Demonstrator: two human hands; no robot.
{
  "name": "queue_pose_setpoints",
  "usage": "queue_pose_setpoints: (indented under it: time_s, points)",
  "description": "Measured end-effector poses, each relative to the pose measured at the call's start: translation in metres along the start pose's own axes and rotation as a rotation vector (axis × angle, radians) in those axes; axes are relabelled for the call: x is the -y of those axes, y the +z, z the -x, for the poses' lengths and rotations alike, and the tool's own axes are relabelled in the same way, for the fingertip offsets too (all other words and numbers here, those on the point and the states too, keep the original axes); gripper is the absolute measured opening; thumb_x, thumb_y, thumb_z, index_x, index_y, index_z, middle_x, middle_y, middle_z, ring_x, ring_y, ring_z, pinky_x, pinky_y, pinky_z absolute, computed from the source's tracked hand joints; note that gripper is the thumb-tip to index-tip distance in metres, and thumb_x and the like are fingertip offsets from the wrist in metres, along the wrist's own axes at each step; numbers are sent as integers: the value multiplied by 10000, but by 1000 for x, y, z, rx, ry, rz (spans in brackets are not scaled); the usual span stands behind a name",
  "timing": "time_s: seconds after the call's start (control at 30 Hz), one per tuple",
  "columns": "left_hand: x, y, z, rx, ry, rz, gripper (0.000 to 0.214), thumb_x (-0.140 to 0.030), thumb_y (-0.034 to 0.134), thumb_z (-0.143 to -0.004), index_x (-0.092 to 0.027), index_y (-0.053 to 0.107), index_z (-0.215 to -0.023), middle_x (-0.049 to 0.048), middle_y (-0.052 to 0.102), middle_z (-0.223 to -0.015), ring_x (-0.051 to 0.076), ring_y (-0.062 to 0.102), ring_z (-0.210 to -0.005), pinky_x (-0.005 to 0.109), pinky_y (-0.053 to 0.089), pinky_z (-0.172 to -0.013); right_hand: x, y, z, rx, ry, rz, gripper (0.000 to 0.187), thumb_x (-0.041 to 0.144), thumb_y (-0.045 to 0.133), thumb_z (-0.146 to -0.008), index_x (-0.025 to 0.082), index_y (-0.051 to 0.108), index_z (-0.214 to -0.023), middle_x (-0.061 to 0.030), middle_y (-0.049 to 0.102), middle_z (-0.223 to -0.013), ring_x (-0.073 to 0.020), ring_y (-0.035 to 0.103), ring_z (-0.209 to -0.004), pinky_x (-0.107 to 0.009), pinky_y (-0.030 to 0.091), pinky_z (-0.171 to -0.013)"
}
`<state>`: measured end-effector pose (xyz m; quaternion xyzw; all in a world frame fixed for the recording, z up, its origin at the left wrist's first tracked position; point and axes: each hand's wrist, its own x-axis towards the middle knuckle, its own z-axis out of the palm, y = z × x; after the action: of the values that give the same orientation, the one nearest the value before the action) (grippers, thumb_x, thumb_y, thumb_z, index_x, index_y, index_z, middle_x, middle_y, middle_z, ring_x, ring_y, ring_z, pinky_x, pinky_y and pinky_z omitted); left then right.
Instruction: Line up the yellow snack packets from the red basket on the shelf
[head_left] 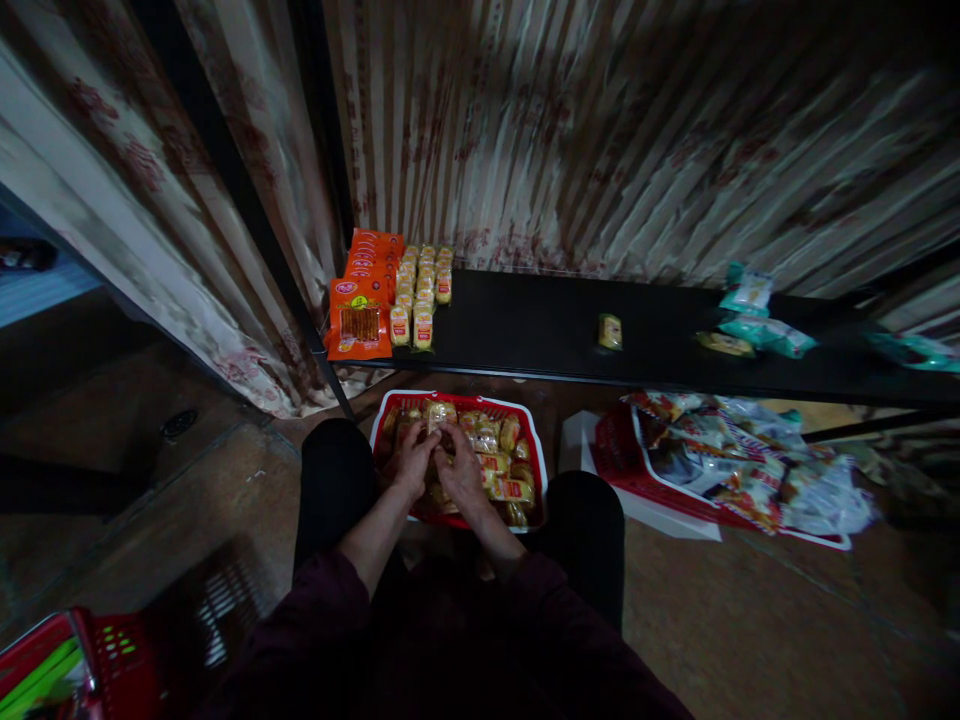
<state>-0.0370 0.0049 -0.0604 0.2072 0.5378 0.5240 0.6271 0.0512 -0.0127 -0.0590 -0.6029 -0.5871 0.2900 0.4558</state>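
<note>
grip: left hand and right hand pinch a snack near the basket's far edge. likely picking; lift next.

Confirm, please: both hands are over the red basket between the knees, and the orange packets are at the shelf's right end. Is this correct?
Not quite: the head view shows the orange packets at the left end of the black shelf. The left hand and right hand are over that red basket.
</note>
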Motion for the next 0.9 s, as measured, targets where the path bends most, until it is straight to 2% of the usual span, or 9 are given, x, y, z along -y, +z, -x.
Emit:
queue_pose_setpoints:
  time_s: [0.2,0.33,0.47,0.63,0.8,0.9]
  points:
    - [-6,4,0,23,-60,161,395,-325,772,-560,-183,677,-916,37,719,-929,187,638,-935,283,429,-868,-2,0,-2,-60,12,15,396,154,457,-753,190,608,-1118,-95,656,-1141,-223,606,-1060,-439,470,-972]
    - [-7,3,-2,73,-108,241,380,-308,783,-533,-165,684,-871,34,722,-880,182,644,-913,274,433,-858,0,-4,-4,-38,-23,66,380,143,443,-759,191,624,-1089,-94,655,-1129,-225,587,-1090,-433,465,-974]
    - [-5,1,-3,105,-124,271,360,-291,784,-544,-160,692,-865,43,723,-928,180,637,-939,276,427,-889,4,-6,-2,-34,-44,100,407,119,437,-746,201,630,-1094,-82,641,-1140,-218,564,-1119,-424,441,-1009]
    - [-8,3,2,109,-140,246,353,-281,795,-545,-168,690,-863,34,725,-895,182,645,-935,287,435,-897,6,-10,-1,-90,-68,182,408,107,441,-745,198,641,-1090,-87,624,-1119,-221,553,-1085,-422,447,-996]
    - [-11,8,9,155,-134,233,369,-341,795,-578,-175,689,-891,54,728,-960,216,652,-993,318,445,-940,7,-13,1,-107,-132,251,409,142,422,-795,188,637,-1140,-111,632,-1106,-240,557,-1087,-449,455,-982]
    - [-11,8,9,135,-137,218,401,-332,792,-586,-175,697,-943,89,709,-1081,251,606,-1123,360,404,-1024,1,-12,3,-100,-133,229,411,195,407,-833,170,621,-1183,-129,632,-1172,-251,559,-1135,-466,445,-1001]
